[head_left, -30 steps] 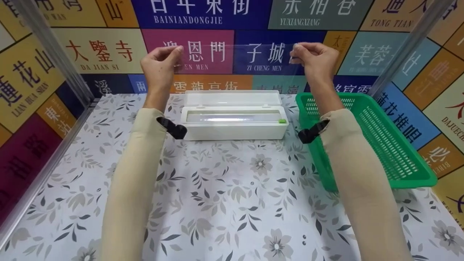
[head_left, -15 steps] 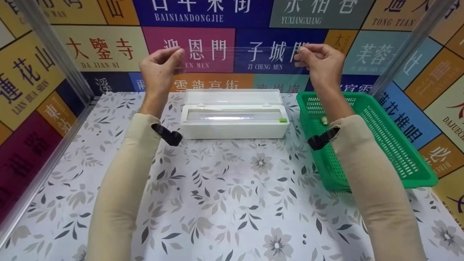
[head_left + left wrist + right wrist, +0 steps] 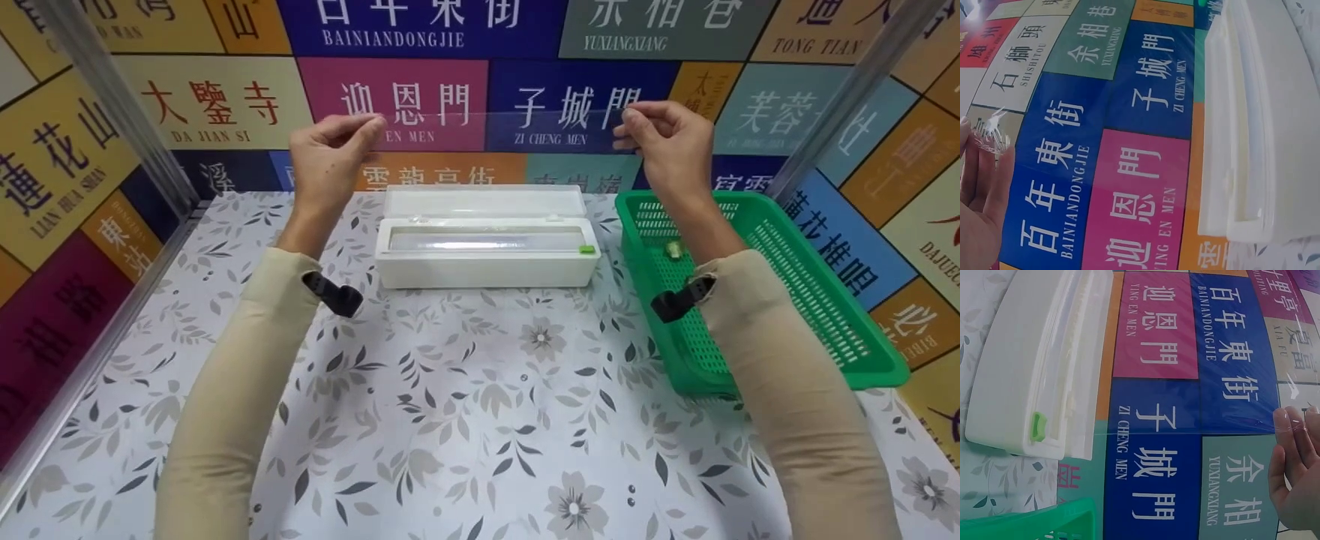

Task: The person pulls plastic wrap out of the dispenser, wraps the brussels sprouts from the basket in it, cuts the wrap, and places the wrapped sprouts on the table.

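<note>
A sheet of clear cling film [image 3: 502, 127] hangs stretched between both raised hands, its top edge a faint line in the head view. My left hand [image 3: 330, 154] pinches one upper corner; crinkled film shows at its fingertips in the left wrist view. Over on the other side, my right hand [image 3: 671, 146] pinches the opposite corner between thumb and fingers. Below and between the hands sits a white cling film dispenser [image 3: 487, 271] with its lid [image 3: 484, 201] raised and a roll [image 3: 487, 241] inside. A green slide cutter [image 3: 587, 250] is at its right end.
A green plastic basket [image 3: 825, 300] stands on the right, partly behind the right forearm, with a small greenish-gold item [image 3: 673, 250] in it. The flower-patterned tabletop [image 3: 450, 420] reaches back to a wall [image 3: 427, 45] of coloured sign panels.
Both hands have come down and slightly towards me, the right one also a little to the right, still holding the film. More of the basket's inside shows. The dispenser has stayed put.
</note>
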Tool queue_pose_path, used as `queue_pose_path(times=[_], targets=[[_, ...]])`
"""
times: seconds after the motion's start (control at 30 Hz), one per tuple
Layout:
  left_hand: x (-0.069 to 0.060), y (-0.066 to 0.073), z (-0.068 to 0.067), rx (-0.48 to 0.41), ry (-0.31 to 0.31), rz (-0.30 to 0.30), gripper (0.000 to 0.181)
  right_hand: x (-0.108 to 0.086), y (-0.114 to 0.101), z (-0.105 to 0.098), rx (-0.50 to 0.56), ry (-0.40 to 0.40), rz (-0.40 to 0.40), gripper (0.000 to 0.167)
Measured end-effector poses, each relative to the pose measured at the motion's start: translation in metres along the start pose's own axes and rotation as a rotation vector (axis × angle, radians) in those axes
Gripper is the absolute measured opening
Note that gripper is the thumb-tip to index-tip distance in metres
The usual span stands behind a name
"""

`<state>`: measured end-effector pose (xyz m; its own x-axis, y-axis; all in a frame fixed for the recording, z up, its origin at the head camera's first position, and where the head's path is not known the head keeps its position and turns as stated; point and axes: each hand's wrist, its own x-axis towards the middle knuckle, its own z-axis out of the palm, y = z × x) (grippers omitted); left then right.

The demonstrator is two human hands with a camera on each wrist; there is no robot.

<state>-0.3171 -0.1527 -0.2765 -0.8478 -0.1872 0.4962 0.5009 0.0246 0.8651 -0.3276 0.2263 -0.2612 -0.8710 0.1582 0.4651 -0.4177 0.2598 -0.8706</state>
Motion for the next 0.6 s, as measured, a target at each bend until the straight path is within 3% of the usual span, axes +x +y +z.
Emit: queue_pose_path(times=[0.1, 0.23, 0.3, 0.47, 0.6], targets=[[-0.003, 0.0, -0.003, 0.074, -0.003, 0.07, 0.022, -0.002, 0.0, 0.001, -0.023, 0.02, -0.01, 0.022], [-0.005, 0.001, -0.008, 0.044, -0.028, 0.08, 0.017, -0.006, -0.003, -0.001, -0.072, 0.043, -0.019, 0.026], [-0.007, 0.002, -0.011, 0.012, -0.054, 0.066, 0.016, -0.007, -0.003, -0.004, -0.066, 0.035, -0.017, 0.027], [-0.014, 0.007, -0.014, -0.02, -0.112, 0.019, 0.015, -0.011, 0.002, -0.009, 0.07, -0.035, -0.014, 0.026], [-0.02, 0.014, -0.014, -0.066, -0.127, -0.053, 0.014, -0.015, 0.003, -0.009, 0.145, -0.079, -0.016, 0.026]])
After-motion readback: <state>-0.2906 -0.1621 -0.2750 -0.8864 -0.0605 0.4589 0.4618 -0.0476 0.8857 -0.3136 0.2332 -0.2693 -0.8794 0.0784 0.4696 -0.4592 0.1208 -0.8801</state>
